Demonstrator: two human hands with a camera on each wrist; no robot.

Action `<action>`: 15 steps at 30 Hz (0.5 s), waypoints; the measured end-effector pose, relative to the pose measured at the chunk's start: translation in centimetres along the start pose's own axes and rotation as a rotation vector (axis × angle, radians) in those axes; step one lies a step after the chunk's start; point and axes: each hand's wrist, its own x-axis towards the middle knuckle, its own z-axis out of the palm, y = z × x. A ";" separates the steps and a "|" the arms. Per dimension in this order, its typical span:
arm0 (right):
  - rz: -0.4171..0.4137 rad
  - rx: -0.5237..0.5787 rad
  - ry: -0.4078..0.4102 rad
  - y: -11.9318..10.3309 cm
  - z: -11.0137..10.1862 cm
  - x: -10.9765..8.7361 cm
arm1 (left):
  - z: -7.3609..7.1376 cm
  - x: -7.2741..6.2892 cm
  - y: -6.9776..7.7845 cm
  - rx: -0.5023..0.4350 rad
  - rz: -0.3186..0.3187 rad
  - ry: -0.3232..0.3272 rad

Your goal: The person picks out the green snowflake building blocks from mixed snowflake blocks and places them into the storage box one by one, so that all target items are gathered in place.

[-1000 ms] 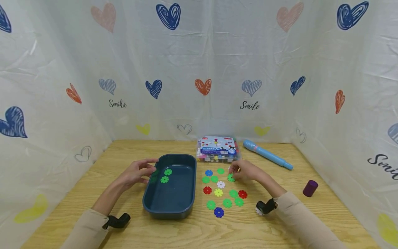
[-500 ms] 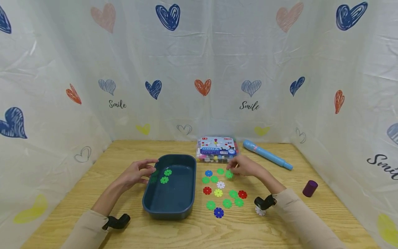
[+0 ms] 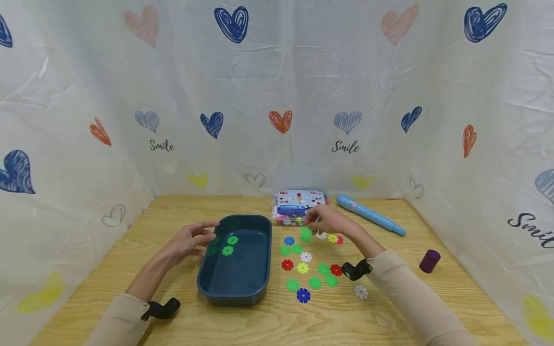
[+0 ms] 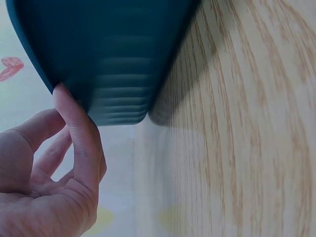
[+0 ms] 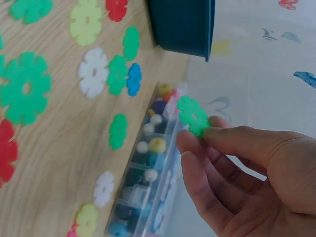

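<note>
Over the wooden counter (image 3: 259, 327), the right grip (image 3: 326, 219) has a green flower disc (image 5: 187, 109) pinched between thumb and fingertips, lifted clear of the wood, right in front of the clear box (image 3: 298, 209) with its coloured beads (image 5: 157, 144)! Across on the other side, the left grip (image 3: 188, 242) is relaxed and holds nothing, its loosely bent fingers touching the dark blue tray (image 3: 242, 274) at the rim. Inside that tray, two green discs (image 3: 232, 240) lie close together, towards the left wall.

And what a spread between tray and right arm: loose green discs (image 3: 315, 282), red discs (image 3: 287, 265), a yellow disc (image 3: 302, 268), with a deep blue disc (image 3: 303, 295) down at the near end. One white disc (image 3: 361, 291) lies apart, out by the right sleeve (image 3: 415, 293). Beyond that arm, a light blue tube (image 3: 371, 215) rests at a slant; further right sits a purple cylinder (image 3: 430, 261). Heart-printed curtain (image 3: 320, 72) all round!
</note>
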 end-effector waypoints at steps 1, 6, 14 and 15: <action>-0.003 -0.004 0.003 -0.3 0.0 0.2 | 0.0 0.0 0.0 -0.001 0.000 0.000; -0.001 -0.020 0.008 -2.0 0.0 1.3 | 0.0 -0.1 0.0 -0.004 0.000 -0.006; -0.008 -0.035 0.016 -4.3 0.4 2.7 | -0.1 0.1 -0.2 -0.009 0.014 -0.013; -0.009 -0.033 0.015 -4.5 0.4 2.9 | -0.1 0.1 -0.2 -0.010 0.014 -0.013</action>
